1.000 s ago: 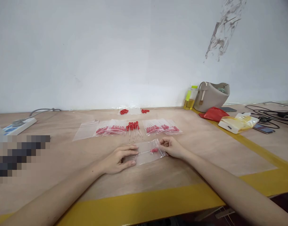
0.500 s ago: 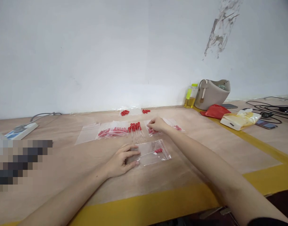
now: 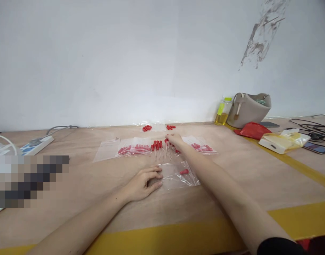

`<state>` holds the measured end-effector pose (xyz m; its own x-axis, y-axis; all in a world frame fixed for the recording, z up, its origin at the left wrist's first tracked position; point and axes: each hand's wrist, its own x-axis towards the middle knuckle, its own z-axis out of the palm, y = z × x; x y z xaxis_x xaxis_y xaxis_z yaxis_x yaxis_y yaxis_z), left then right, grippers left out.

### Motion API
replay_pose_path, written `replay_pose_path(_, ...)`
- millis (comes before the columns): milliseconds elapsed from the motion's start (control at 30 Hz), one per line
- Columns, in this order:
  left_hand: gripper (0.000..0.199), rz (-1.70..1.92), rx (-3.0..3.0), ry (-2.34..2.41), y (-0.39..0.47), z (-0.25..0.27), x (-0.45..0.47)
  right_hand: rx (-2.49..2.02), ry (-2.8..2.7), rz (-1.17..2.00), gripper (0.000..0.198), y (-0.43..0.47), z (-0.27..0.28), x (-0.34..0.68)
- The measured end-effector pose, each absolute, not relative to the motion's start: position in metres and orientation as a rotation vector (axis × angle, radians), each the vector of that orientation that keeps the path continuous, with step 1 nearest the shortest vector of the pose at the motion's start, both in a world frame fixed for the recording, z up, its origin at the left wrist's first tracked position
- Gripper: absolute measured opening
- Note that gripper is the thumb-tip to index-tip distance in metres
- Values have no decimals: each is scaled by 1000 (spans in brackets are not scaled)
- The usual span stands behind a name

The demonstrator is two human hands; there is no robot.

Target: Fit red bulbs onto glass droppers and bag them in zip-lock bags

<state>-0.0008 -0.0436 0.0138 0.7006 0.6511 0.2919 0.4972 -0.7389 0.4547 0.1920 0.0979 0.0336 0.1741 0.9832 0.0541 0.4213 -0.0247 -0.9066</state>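
My left hand [image 3: 145, 182] lies on the table, its thumb and fingers apart. Its fingertips touch the left edge of a clear zip bag [image 3: 175, 179], which contains one dropper with a red bulb [image 3: 184, 172]. Farther back, my right hand [image 3: 175, 139] is closed in a pinch at the red bulb of another dropper [image 3: 166, 144]; the fingertips are partly hidden. Just left of it several loose droppers [image 3: 157, 146] lie side by side, red bulbs away from me and thin clear tubes towards me.
Zip bags with red-bulbed items lie at left [image 3: 134, 150] and right [image 3: 205, 148]. Red bulbs [image 3: 147, 128] lie by the wall. At right are a bottle [image 3: 221, 113], a grey bag [image 3: 248, 111], a red pouch [image 3: 252, 131], a tissue pack [image 3: 283, 141], a phone and cables; a power strip [image 3: 37, 145] is at left.
My right hand has moved left from the right-hand bags to beside the loose droppers, where a dropper now shows at its fingers. My left hand stays by the zip bag; the view has shifted slightly.
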Motion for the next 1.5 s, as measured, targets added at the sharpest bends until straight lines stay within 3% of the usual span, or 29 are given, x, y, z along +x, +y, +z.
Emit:
replay_pose_path(200,26,634,2575,874,-41,12,0,-1306,-1115,790,16,57,50,255)
replay_pose_path(333,28,637,2581,885,-40,12,0,-1159,-1001,820,22,22,36,289)
replay_pose_path(533,29,618,2550,914,-39,11,0,-1123,-898,801,14,-5,14,310)
replay_pose_path(833,34,610,2491,929,-38,14,3,-1031,-758,1381,10,-27,9,294)
replay_pose_path(967,36,609,2470,957,-39,14,4,-1030,-857,1481,10,-34,13,298)
replay_pose_path(1200,35,618,2492,925,-39,13,3,-1076,-1046,1396,12,-35,6,300)
replay_pose_path(1400,35,618,2514,914,-39,14,4,-1261,-1787,817,15,-35,0,300)
replay_pose_path(1500,35,610,2533,914,-39,14,4,-1263,-1881,699,11,-33,-3,301)
